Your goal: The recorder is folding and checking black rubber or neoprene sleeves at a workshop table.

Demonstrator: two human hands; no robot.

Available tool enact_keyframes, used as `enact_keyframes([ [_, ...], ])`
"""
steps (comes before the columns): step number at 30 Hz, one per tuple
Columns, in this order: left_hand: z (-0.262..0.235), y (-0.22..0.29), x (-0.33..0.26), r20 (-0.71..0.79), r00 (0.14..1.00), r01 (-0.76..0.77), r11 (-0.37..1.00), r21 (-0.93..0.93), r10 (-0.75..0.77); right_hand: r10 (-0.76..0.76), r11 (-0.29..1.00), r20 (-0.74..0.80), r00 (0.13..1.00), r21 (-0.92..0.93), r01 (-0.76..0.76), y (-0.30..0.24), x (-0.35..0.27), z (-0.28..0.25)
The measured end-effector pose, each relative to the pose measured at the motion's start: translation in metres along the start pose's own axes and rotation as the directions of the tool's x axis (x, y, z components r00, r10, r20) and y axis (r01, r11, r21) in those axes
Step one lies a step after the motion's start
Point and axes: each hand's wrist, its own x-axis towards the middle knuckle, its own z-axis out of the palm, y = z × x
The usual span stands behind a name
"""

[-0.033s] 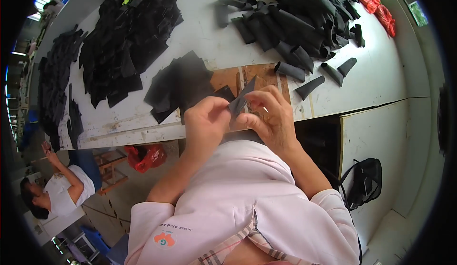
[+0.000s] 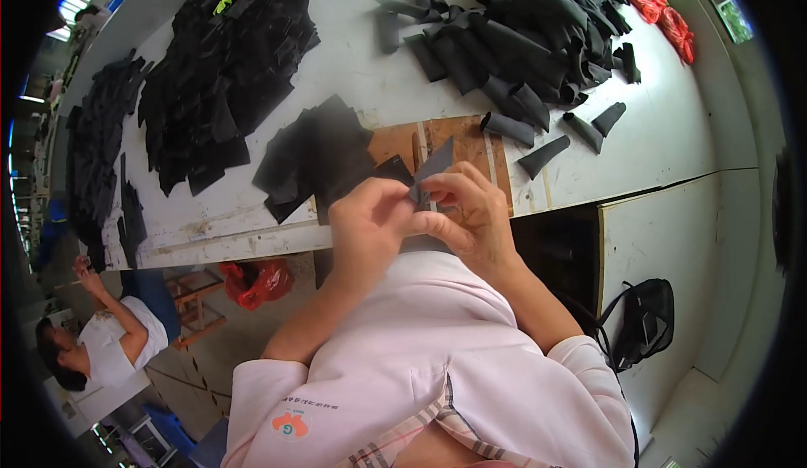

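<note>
Flanking both hands (image 2: 416, 216): flat black pieces (image 2: 315, 157), rolled black pieces (image 2: 521, 48).

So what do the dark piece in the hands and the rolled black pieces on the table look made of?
Dark piece: thin matte fabric or felt-like sheet, probably; it folds to a sharp point between both hands. Rolled pieces: seemingly the same soft black cloth, curled into limp tubes, no shine.

Two bare hands, the left hand (image 2: 370, 224) and the right hand (image 2: 467, 212), share one dark grey fabric piece (image 2: 434, 168). Three loose rolled black fabric tubes (image 2: 542, 156) lie apart from one heaped pile (image 2: 538, 27). Flat black cut-fabric stacks (image 2: 223, 77) number perhaps three. One black bag (image 2: 644, 320) and one red plastic bag (image 2: 257, 281) are below.
</note>
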Motion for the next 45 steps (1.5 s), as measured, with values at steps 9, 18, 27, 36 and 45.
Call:
enact_keyframes([
  [9,0.013,-0.014,0.002,-0.202,0.954,-0.171,0.955,0.242,0.222,-0.282,0.883,-0.071,0.957,-0.408,0.230,0.023,0.001,0.022],
  [18,-0.011,-0.009,0.018,0.269,0.886,0.462,0.756,-0.464,-0.377,0.320,0.708,0.286,0.904,0.562,-0.428,0.029,0.007,0.001],
  [27,-0.002,-0.031,0.012,0.058,0.965,0.261,0.919,-0.294,-0.256,0.518,0.357,0.396,0.758,0.705,-0.612,0.041,-0.008,0.012],
  [36,-0.007,0.020,0.006,0.465,0.877,0.423,0.652,-0.630,-0.119,0.193,0.326,0.327,0.925,0.868,-0.375,0.035,0.000,0.006],
  [45,0.012,0.011,0.006,-0.128,0.991,-0.006,0.946,-0.325,-0.038,0.054,0.957,0.072,0.996,0.280,-0.072,0.007,0.013,0.004],
])
